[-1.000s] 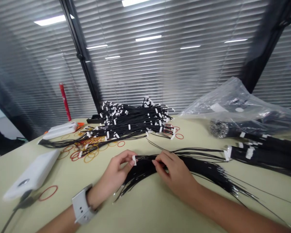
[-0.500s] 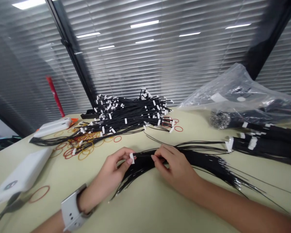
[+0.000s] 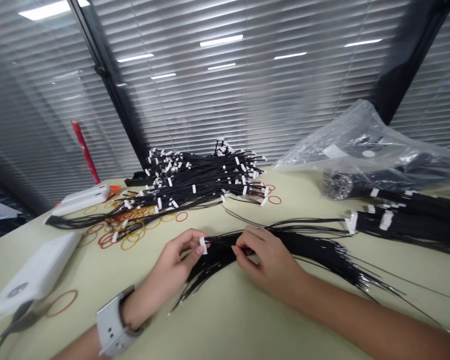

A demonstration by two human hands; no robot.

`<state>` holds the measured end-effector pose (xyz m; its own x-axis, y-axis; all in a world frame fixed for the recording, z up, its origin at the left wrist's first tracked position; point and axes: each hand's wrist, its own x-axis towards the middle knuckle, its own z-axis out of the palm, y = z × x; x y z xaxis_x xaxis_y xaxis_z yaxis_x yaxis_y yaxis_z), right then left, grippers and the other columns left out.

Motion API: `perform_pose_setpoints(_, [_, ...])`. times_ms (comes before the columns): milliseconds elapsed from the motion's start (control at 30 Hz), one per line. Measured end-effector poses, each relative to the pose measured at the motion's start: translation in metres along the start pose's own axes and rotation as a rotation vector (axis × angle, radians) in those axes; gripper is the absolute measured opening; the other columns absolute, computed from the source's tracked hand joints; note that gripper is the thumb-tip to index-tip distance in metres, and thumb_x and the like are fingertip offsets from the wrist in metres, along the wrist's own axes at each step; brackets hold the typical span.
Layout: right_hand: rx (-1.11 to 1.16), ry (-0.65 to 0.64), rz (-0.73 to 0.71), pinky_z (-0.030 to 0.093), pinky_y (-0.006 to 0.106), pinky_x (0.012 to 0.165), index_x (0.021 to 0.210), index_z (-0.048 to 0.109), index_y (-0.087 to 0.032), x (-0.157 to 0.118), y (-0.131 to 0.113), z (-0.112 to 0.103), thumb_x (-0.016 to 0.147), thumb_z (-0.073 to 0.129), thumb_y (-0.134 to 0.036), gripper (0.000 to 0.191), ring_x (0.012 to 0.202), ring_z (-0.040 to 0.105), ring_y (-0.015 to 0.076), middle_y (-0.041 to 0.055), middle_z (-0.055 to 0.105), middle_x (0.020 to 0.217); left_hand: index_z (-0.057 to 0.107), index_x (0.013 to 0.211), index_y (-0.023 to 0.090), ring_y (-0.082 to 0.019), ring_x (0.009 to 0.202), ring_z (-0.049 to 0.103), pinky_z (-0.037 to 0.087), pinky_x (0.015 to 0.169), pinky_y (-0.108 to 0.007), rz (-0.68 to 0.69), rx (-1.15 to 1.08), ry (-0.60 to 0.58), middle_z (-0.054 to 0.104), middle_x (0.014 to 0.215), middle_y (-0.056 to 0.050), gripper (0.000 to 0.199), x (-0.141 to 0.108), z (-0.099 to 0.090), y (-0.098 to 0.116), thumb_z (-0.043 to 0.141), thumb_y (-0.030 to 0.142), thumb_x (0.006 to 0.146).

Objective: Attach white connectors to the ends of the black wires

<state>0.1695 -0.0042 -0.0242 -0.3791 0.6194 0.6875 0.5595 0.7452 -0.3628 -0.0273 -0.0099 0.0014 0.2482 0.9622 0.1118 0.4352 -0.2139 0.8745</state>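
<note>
Left hand [image 3: 170, 262] closes on a white connector [image 3: 203, 245]; right hand [image 3: 266, 262] grips the black wire bundle [image 3: 315, 250] at lower centre of frame. Hard pulling could tangle the bundle or tear the connector free.

our left hand [image 3: 167, 265] pinches with its fingers [image 3: 189, 237] curled, just left of our right hand [image 3: 266, 265], also pinching; our left forearm [image 3: 86, 347] enters near left, our right forearm [image 3: 363, 325] near right.
</note>
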Motion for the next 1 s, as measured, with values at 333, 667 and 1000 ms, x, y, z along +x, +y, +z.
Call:
perform_pose_setpoints(333, [0.004,0.008,-0.036,0.037,0.024,0.059,0.068,0.049,-0.016,-0.001,-0.001,0.001,0.082,0.042,-0.014,0.015,0.062,0.047,0.0114,0.0009,0.051,0.065,0.054,0.086,0.019,-0.015,0.073,0.050,0.036,0.066,-0.025,0.024,0.043,0.007,0.054,0.073,0.001,0.008,-0.002,-0.003,0.002,0.049,0.024,0.081])
perform_pose_setpoints(667, [-0.041,-0.066,-0.099,0.037,0.026,0.062,0.076,0.051,-0.014,-0.004,0.000,0.003,0.087,0.037,-0.016,0.018,0.066,0.047,0.0129,0.0037,0.053,0.073,0.054,0.091,0.018,-0.016,0.079,0.051,0.037,0.072,-0.027,0.042,0.143,-0.032,0.056,0.080,-0.001,0.012,-0.006,-0.001,0.007,0.047,0.022,0.083])
perform_pose_setpoints(1000, [-0.232,-0.090,-0.275,0.032,0.027,0.059,0.073,0.051,-0.014,-0.003,-0.004,0.006,0.090,0.030,-0.017,0.028,0.062,0.042,0.0132,0.0028,0.050,0.068,0.058,0.088,0.019,-0.012,0.079,0.056,0.041,0.072,-0.023,0.178,0.310,-0.147,0.062,0.083,0.001,0.014,-0.015,0.006,0.016,0.044,0.016,0.085])
